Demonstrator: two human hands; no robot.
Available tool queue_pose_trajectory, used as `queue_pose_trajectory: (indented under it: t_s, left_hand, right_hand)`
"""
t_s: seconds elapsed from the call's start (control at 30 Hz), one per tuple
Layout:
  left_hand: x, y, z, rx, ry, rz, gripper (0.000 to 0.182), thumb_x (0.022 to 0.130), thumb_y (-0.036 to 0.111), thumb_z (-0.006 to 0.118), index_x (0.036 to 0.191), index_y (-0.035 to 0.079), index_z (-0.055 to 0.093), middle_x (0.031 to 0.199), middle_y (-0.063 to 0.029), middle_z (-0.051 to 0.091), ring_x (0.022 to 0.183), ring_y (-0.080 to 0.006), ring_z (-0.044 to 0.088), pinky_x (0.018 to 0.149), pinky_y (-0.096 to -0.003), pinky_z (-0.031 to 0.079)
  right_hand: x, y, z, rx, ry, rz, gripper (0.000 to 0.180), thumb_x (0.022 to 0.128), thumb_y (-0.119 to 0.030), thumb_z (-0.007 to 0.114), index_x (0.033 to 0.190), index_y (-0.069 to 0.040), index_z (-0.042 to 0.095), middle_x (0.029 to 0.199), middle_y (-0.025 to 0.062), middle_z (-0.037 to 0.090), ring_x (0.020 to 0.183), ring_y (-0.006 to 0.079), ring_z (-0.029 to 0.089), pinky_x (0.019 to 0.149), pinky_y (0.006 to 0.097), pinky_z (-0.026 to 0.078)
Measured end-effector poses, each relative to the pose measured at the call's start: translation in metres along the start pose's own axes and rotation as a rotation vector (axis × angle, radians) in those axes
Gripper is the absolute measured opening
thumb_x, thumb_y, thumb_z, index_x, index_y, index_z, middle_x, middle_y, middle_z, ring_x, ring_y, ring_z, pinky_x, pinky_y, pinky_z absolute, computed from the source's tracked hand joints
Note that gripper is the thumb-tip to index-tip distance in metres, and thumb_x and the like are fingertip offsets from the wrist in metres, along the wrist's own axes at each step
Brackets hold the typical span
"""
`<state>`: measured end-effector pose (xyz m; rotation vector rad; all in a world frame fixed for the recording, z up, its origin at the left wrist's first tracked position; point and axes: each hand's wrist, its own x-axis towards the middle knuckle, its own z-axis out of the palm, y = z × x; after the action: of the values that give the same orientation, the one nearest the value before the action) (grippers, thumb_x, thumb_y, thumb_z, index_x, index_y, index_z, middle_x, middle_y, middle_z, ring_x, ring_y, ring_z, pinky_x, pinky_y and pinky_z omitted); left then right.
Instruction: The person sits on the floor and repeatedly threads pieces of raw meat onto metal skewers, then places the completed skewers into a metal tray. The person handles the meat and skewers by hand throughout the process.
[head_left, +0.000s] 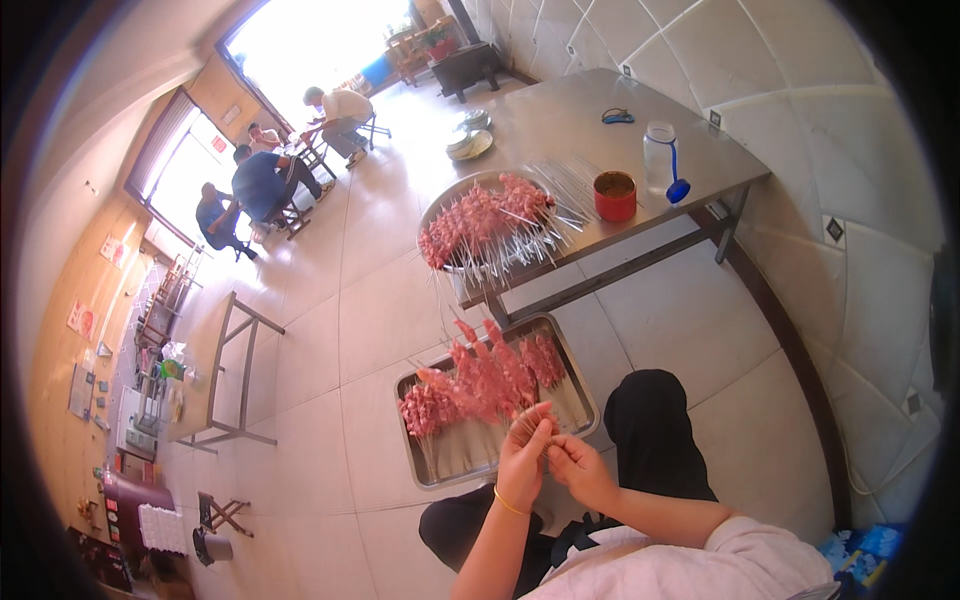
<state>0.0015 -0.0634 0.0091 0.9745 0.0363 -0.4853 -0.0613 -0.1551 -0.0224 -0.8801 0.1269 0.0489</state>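
Observation:
My left hand (529, 450) is closed round the thin sticks of a fanned bunch of raw meat skewers (484, 375). Beside it, the fingers of my right hand (581, 469) pinch the lower ends of those sticks. Both hands are over the near edge of a rectangular metal tray (592, 405), where more meat skewers lie at its left and far right. On the steel table, a round metal basin (427, 217) is heaped with meat skewers, their sticks pointing towards me. Loose metal skewers (570, 187) lie at its right.
The steel table (540, 127) also bears a red can (615, 199), a clear bottle with a blue cap (660, 161) and stacked dishes (469, 142). Several people sit on stools at the back left. Another table (206, 360) and a folding stool (221, 514) stand at left.

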Motion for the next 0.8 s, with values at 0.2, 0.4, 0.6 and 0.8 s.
queue_pose_trajectory:
  t_s: [0.2,0.4,0.6,0.8]
  left_hand:
    - [0.002,-0.001,-0.011,0.046,-0.023,-0.035,0.017,0.094,0.015,0.050,0.103,0.003,0.058,0.095,-0.0109,0.064,0.088,-0.0180,0.061,0.080,-0.0289,0.048]
    - [0.002,0.008,-0.043,0.142,0.095,0.153,0.017,0.094,0.015,0.051,0.100,0.002,0.059,0.095,-0.0118,0.065,0.089,-0.0204,0.063,0.083,-0.0325,0.049]
    - [0.000,0.009,-0.062,0.101,0.178,0.196,0.017,0.093,0.015,0.052,0.099,0.001,0.059,0.094,-0.0122,0.065,0.090,-0.0210,0.062,0.086,-0.0330,0.048]
    - [0.001,0.002,-0.054,0.118,0.181,0.123,0.017,0.093,0.015,0.053,0.099,0.001,0.059,0.093,-0.0117,0.064,0.089,-0.0202,0.061,0.081,-0.0316,0.047]
  right_hand:
    - [0.011,0.004,-0.010,-0.086,-0.108,0.080,0.020,0.095,-0.022,0.048,0.101,-0.004,0.055,0.070,-0.0035,0.047,0.059,0.0036,0.040,0.051,0.0191,0.033]
    - [0.074,-0.062,-0.041,-0.882,-0.286,-0.107,0.029,0.089,-0.030,0.057,0.087,-0.002,0.062,0.079,0.0096,0.060,0.078,0.0182,0.058,0.071,0.0321,0.045]
    - [0.238,-0.165,-0.061,-1.283,0.261,-0.722,0.015,0.082,-0.018,0.057,0.086,-0.003,0.058,0.083,0.0171,0.060,0.078,0.0335,0.059,0.070,0.0418,0.046]
    - [0.351,-0.191,-0.088,-1.825,0.527,-0.746,0.014,0.077,-0.013,0.056,0.085,-0.003,0.061,0.087,0.0159,0.062,0.082,0.0331,0.061,0.075,0.0447,0.048]
